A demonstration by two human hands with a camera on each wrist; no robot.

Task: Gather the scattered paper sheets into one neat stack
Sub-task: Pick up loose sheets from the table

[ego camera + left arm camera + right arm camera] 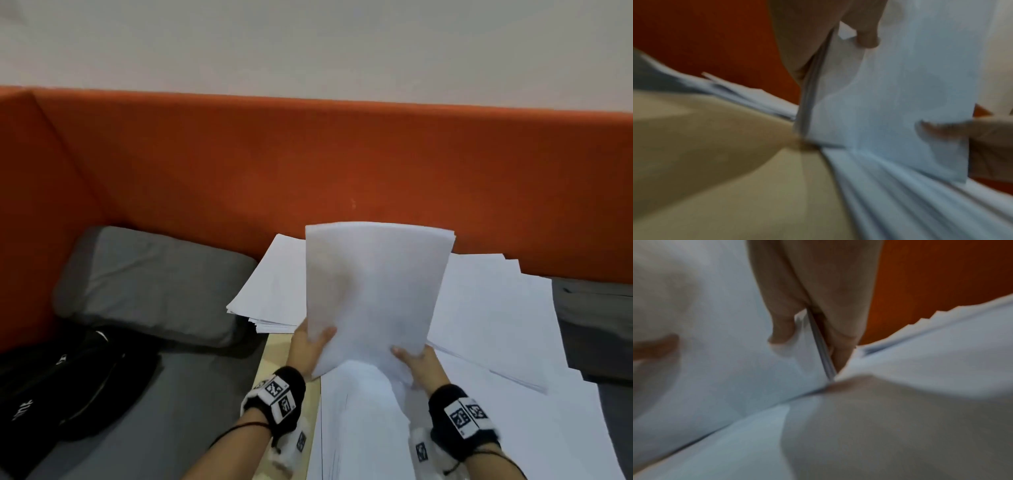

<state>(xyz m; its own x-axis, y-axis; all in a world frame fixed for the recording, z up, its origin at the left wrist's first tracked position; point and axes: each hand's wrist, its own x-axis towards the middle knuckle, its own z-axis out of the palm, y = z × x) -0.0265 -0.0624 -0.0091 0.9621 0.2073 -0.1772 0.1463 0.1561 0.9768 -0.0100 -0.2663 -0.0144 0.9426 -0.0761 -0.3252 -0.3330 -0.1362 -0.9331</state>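
Note:
A bundle of white paper sheets (pixel 373 291) stands upright on its lower edge over the table. My left hand (pixel 310 346) grips its lower left side, thumb on the front and fingers behind. My right hand (pixel 416 363) grips the lower right side the same way. The left wrist view shows the bundle (pixel 890 97) edge-on beside my left hand (pixel 838 48), and the right wrist view shows that bundle (pixel 735 361) pinched by my right hand (pixel 812 313). More loose sheets (pixel 496 315) lie spread flat on the table, and a fanned pile (pixel 270 294) sits behind the left hand.
A strip of the pale wooden table (pixel 274 356) shows at the left of the papers. An orange padded wall (pixel 308 164) runs behind. A grey cushion (pixel 150 284) and a black bag (pixel 68 380) lie on the seat to the left.

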